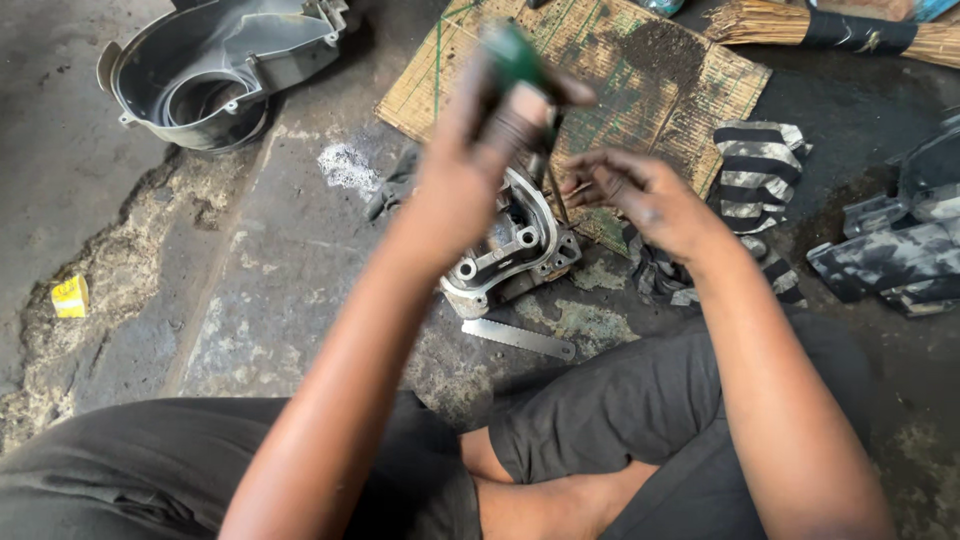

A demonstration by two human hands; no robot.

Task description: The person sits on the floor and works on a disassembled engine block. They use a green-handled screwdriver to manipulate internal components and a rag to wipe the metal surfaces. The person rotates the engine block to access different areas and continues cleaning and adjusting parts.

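Observation:
My left hand is closed around the green handle of a screwdriver, held upright over a grey metal engine cover on the floor. The tool's dark shaft runs down toward the cover near its right rim. My right hand hovers just right of the shaft, fingers curled and pinched at the shaft's lower end. The hand motion is blurred. A short hacksaw blade lies flat on the floor just in front of the cover.
A large grey housing lies at the back left. A stained woven mat, a striped rag, a straw broom, dark plastic panels at right, and a small yellow box surround me. My crossed legs fill the foreground.

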